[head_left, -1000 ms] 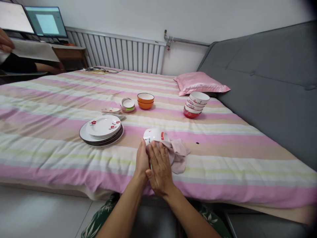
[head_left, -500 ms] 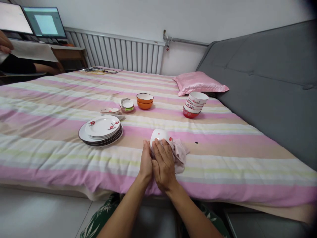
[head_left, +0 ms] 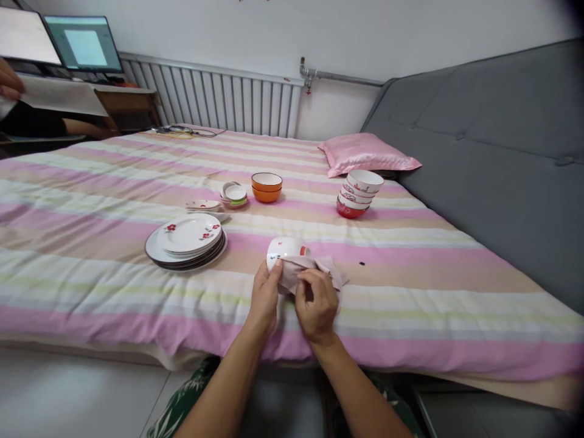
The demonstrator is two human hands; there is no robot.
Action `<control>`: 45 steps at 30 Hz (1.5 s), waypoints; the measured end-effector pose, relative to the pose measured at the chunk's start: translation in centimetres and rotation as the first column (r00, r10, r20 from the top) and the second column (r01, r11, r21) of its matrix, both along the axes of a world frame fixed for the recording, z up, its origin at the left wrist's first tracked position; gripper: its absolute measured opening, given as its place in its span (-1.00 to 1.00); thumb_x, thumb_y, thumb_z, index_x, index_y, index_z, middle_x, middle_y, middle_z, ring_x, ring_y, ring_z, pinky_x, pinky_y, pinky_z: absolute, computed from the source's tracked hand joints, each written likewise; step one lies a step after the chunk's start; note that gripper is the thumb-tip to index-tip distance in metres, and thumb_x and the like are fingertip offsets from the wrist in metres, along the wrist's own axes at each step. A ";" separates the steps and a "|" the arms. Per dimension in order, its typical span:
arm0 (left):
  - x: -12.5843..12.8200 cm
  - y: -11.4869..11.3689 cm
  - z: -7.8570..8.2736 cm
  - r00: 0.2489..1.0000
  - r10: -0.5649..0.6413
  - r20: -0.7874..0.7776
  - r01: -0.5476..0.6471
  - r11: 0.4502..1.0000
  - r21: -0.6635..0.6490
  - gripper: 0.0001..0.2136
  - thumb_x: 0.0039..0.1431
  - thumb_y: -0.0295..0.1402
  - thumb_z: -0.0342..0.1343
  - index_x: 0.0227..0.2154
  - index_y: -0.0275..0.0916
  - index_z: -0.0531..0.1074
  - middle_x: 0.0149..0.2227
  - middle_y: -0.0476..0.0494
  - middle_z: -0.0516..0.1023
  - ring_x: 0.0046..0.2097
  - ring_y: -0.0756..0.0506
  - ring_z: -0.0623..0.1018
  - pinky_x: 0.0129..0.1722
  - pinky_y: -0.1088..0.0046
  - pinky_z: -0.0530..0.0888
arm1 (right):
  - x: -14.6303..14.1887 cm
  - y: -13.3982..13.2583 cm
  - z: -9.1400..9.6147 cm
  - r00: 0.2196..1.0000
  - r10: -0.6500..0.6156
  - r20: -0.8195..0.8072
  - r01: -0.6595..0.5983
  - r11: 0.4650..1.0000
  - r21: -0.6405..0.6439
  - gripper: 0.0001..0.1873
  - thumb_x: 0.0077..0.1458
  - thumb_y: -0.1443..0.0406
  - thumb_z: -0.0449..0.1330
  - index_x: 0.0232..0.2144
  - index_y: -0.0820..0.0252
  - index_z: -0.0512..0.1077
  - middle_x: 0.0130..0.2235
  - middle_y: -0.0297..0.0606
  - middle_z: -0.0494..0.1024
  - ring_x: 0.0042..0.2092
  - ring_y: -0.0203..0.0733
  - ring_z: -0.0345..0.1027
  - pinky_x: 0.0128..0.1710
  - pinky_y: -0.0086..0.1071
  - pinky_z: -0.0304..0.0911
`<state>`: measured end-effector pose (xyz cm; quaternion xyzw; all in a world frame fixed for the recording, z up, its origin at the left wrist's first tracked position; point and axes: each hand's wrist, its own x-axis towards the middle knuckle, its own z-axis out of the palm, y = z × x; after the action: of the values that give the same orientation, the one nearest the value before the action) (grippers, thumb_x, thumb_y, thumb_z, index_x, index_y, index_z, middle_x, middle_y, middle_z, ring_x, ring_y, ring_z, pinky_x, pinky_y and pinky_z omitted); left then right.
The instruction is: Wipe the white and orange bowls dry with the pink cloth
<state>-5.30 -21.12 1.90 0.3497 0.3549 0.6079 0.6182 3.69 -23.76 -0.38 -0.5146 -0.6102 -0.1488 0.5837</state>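
A white bowl with small red marks lies tilted on its side near the front of the bed, its base turned to the right. My left hand grips its near left edge, thumb on top. Draped over the bowl's near side is a pale pink cloth, which spreads out to the right. My right hand is closed, with thumb and fingertips pinching the cloth beside the bowl. The part of the bowl under the cloth is hidden.
Left stand stacked plates, with small dishes behind. Two orange bowls sit mid-bed. A leaning bowl stack stands right, before a pink pillow. At far left a person's hand shows near monitors.
My right hand has gone from lying flat against the bowl to pinching the cloth. The bowl has shifted slightly left, and the cloth now covers more of its near side.
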 end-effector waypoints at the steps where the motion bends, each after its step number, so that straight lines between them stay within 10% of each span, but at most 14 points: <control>1: -0.1 0.0 0.0 1.000 0.004 0.017 -0.003 1.000 -0.017 -0.75 0.06 -0.23 0.17 -0.25 -0.27 0.45 -0.31 -0.07 0.56 -0.30 -0.02 0.49 -0.28 0.52 0.37 | -0.1 -0.1 -0.1 0.999 -0.017 -0.042 0.015 0.999 -0.042 -0.89 0.13 0.41 0.06 -0.33 0.17 0.37 -0.33 -0.22 0.51 -0.25 -0.19 0.40 -0.20 -0.27 0.34; 9: -0.3 0.1 0.2 0.993 0.017 0.117 -0.012 0.999 -0.047 -0.71 0.05 -0.24 0.19 -0.19 -0.29 0.46 -0.27 -0.13 0.56 -0.23 -0.06 0.52 -0.20 0.48 0.39 | -1.1 -0.9 -1.4 0.970 -0.143 -0.196 0.060 0.924 -0.377 -0.62 0.14 0.07 0.08 -0.11 0.22 0.24 -0.14 -0.05 0.40 -0.06 0.01 0.29 -0.08 -0.09 0.25; 15: -0.3 0.0 0.2 0.997 0.009 0.080 -0.006 0.999 -0.041 -0.71 0.07 -0.23 0.18 -0.18 -0.25 0.46 -0.20 -0.15 0.57 -0.16 -0.09 0.52 -0.15 0.46 0.39 | -1.3 -0.6 -2.0 0.975 -0.205 -0.090 0.147 0.891 -0.430 -0.37 0.15 -0.03 0.01 0.07 0.33 0.13 -0.03 0.12 0.28 0.05 0.19 0.13 -0.01 0.13 0.10; 28: 0.1 -0.2 0.0 0.996 -0.061 -0.064 0.064 0.997 0.046 -0.78 0.00 -0.28 0.24 -0.28 -0.25 0.49 -0.30 -0.11 0.56 -0.20 -0.10 0.52 -0.20 0.47 0.40 | 0.2 0.0 -1.5 0.956 -0.186 -0.227 0.097 0.931 -0.353 -0.52 0.19 0.00 -0.02 -0.09 0.22 0.40 -0.13 0.00 0.42 -0.01 0.10 0.23 -0.04 0.01 0.13; 35: 0.3 -0.5 0.1 0.985 -0.086 -0.151 0.097 0.993 0.068 -0.76 0.04 -0.18 0.20 -0.34 -0.26 0.50 -0.38 -0.07 0.52 -0.33 -0.04 0.45 -0.33 0.54 0.36 | 0.8 0.4 -0.8 0.757 -0.070 -0.649 -0.113 0.965 -0.236 -0.72 0.11 0.09 0.11 -0.32 0.21 0.34 -0.38 -0.26 0.47 -0.35 -0.18 0.34 -0.31 -0.32 0.26; 45: -0.4 -0.2 0.5 0.978 -0.022 -0.207 0.023 1.000 0.002 -0.61 0.05 -0.08 0.13 -0.69 -0.26 0.27 -0.68 0.06 0.19 -0.58 0.06 0.14 -0.59 0.55 0.08 | 8.3 3.7 -0.3 0.396 -0.059 -0.916 0.015 0.998 -0.058 -0.79 -0.01 0.15 0.16 -0.38 0.16 0.31 -0.40 -0.41 0.42 -0.35 -0.27 0.34 -0.29 -0.36 0.29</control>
<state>-5.71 -21.35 2.43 0.4164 0.4120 0.5621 0.5838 12.03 -20.08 -0.68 -0.5367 -0.1808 0.1575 0.8090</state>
